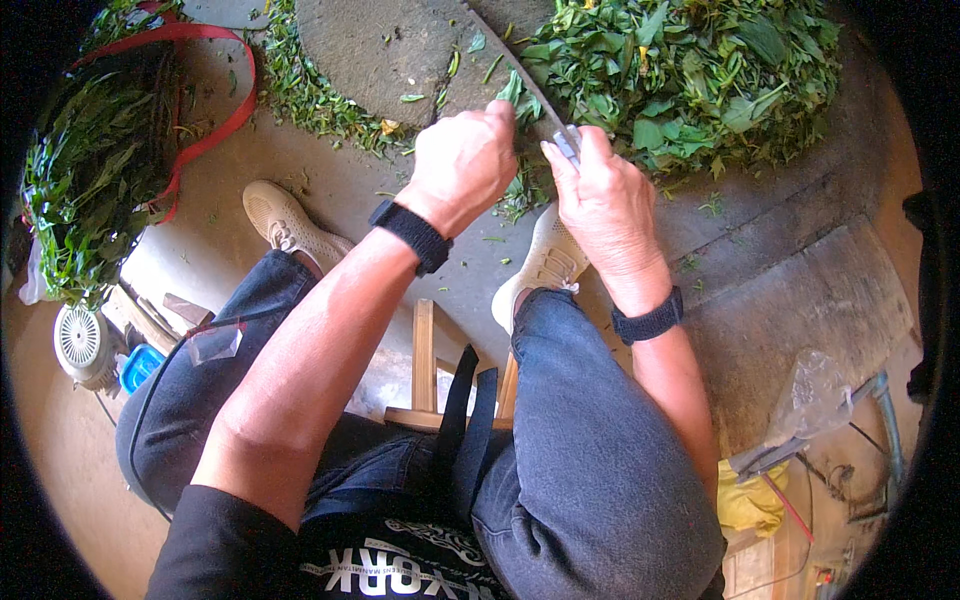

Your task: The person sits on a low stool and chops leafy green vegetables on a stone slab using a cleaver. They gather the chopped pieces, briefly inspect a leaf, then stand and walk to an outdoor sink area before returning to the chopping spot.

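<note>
My right hand (607, 191) is closed around the grey handle of a long knife (525, 75). Its narrow dark blade, seen nearly edge-on, slants up and left past my other fist. My left hand (465, 165) is curled closed just left of the blade, over the near edge of a worn, cracked block (367, 52). Leaf pieces (512, 88) show beside its thumb; whether the fist grips any is hidden. A large heap of cut green leaves (705, 82) lies beyond my right hand. More chopped greens (322, 97) ring the block's left side.
Uncut leafy stems (97, 172) lie at the left beside a red strap (251, 82). My shoes (281, 217) flank the floor below the block. Wooden boards (795, 292) are at the right, with a clear plastic bag (810, 394). A blue container (140, 367) is at lower left.
</note>
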The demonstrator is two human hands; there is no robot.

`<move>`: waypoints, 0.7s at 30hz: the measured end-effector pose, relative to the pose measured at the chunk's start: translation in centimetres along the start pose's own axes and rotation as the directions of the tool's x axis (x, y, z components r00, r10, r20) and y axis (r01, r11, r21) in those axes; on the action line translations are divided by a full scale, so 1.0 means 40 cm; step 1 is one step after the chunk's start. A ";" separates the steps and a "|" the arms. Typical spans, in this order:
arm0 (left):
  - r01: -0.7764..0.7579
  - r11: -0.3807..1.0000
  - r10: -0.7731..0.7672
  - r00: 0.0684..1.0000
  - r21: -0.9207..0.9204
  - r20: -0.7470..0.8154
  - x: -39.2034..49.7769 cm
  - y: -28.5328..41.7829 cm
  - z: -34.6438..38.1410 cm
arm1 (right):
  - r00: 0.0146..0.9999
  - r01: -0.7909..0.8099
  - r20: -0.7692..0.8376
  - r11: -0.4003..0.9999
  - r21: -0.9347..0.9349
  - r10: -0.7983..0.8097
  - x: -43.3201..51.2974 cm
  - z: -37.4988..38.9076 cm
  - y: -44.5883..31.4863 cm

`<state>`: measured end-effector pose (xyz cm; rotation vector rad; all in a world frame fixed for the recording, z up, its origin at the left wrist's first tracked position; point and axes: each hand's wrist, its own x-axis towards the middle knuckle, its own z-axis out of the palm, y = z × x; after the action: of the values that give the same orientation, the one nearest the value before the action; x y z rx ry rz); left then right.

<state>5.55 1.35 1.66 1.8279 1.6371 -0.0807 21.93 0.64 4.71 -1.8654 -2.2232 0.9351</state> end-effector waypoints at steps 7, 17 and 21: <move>-0.011 1.000 0.010 0.999 -0.026 -0.030 -0.042 0.001 -0.016 | 1.000 -0.014 -0.017 1.000 0.027 0.014 0.005 -0.003 -0.001; -0.006 1.000 0.006 1.000 0.011 0.005 -0.039 0.009 -0.024 | 0.989 -0.002 -0.139 0.941 0.339 0.053 0.017 -0.028 0.017; -0.047 0.999 0.047 0.999 0.015 0.001 -0.011 0.011 -0.018 | 0.959 0.106 -0.283 0.907 0.407 0.015 0.022 -0.068 0.030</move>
<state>5.56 1.34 2.62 1.8765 1.5958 -0.0731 23.96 2.60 6.01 -1.6218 -1.7274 0.9747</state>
